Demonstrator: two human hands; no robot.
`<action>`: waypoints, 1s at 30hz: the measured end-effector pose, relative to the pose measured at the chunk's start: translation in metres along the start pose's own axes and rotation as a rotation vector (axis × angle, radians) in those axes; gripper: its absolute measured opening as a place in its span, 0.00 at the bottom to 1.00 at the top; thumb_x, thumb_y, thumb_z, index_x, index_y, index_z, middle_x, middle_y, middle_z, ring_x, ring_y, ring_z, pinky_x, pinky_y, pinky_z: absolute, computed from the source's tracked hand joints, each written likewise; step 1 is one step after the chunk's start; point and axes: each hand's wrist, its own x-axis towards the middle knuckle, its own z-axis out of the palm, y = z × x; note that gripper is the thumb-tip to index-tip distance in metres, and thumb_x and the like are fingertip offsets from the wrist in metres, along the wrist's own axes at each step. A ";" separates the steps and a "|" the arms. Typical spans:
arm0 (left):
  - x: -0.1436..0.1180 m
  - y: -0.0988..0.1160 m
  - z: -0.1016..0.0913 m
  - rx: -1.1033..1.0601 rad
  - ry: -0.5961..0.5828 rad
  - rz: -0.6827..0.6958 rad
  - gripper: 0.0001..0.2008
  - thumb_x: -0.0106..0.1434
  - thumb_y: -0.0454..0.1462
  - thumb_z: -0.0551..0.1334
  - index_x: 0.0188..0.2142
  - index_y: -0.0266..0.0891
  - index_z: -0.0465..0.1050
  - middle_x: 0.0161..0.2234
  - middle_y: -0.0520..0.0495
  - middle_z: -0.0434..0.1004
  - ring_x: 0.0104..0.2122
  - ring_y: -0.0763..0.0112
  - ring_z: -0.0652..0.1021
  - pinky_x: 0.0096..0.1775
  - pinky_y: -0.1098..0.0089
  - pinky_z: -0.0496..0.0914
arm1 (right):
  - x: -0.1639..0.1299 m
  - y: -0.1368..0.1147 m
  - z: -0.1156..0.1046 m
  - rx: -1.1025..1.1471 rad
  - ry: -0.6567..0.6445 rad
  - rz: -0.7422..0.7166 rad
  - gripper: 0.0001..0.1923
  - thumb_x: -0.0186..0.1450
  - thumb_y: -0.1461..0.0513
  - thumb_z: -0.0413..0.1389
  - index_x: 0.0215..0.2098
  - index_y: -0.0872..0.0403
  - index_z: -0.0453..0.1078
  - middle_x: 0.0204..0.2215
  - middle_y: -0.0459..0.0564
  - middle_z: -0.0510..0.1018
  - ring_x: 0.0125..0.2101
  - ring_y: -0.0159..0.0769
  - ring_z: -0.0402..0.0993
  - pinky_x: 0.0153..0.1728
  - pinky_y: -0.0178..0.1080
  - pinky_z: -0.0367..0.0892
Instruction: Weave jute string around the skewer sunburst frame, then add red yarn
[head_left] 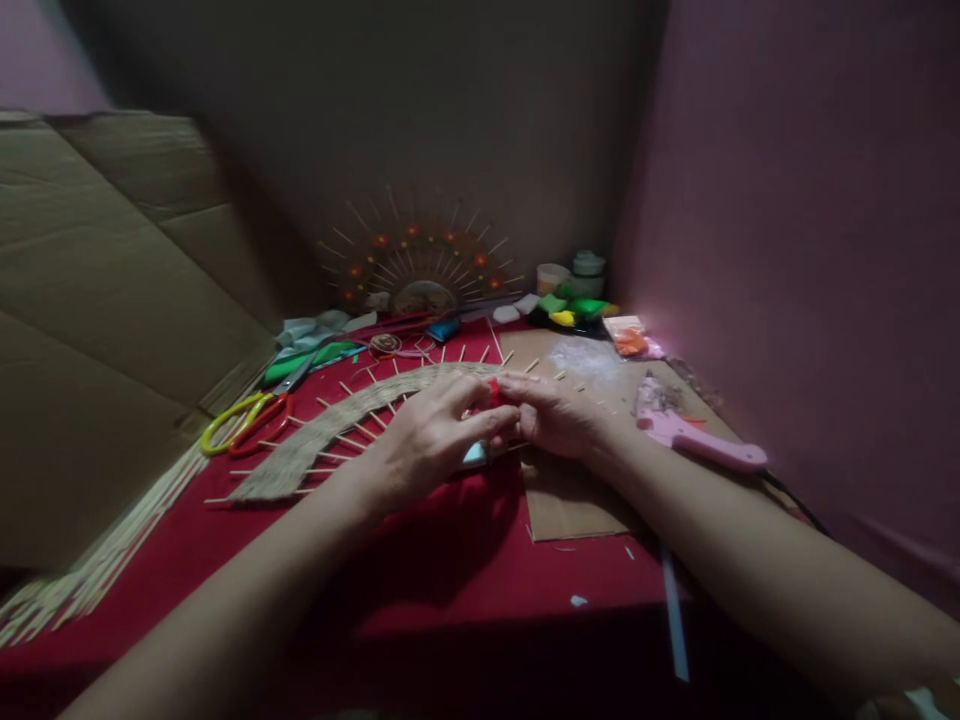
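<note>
My left hand (431,425) and my right hand (553,412) meet at the middle of the table, their fingers bent together around a small red piece (493,392). What kind of thing it is, I cannot make out. Under the fingers shows a pale blue-white bit (475,455), partly hidden. Behind and left of the hands lies an arch of woven tan cord (330,425) with thin wooden sticks poking out along both edges. Its right end is covered by my hands.
Scissors (251,420) with yellow and red handles lie at left, near bundled sticks (112,550). A pink glue gun (705,440) rests beside the cardboard sheet (577,500) at right. A decorated stick fan (424,265) leans on the back wall. Large cardboard (97,330) stands left.
</note>
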 end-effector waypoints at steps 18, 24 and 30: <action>-0.007 -0.008 -0.020 -0.704 0.483 -0.393 0.02 0.54 0.33 0.65 0.28 0.37 0.76 0.24 0.49 0.74 0.24 0.74 0.73 0.28 0.73 0.70 | -0.001 -0.014 -0.008 0.256 0.383 0.151 0.15 0.51 0.64 0.58 0.38 0.59 0.71 0.29 0.54 0.76 0.26 0.34 0.69 0.21 0.34 0.59; 0.000 -0.025 -0.041 -0.974 0.651 -0.433 0.02 0.55 0.30 0.63 0.28 0.31 0.74 0.25 0.47 0.72 0.23 0.76 0.71 0.25 0.74 0.68 | 0.001 -0.013 -0.010 0.269 0.443 0.160 0.17 0.49 0.63 0.60 0.39 0.58 0.70 0.28 0.53 0.75 0.25 0.34 0.69 0.21 0.34 0.59; 0.004 -0.050 -0.062 -1.072 0.883 -0.509 0.07 0.59 0.27 0.58 0.26 0.34 0.70 0.22 0.52 0.70 0.21 0.80 0.67 0.23 0.76 0.63 | 0.001 -0.015 -0.008 0.260 0.439 0.152 0.14 0.51 0.63 0.59 0.36 0.58 0.71 0.28 0.54 0.76 0.25 0.34 0.67 0.21 0.34 0.60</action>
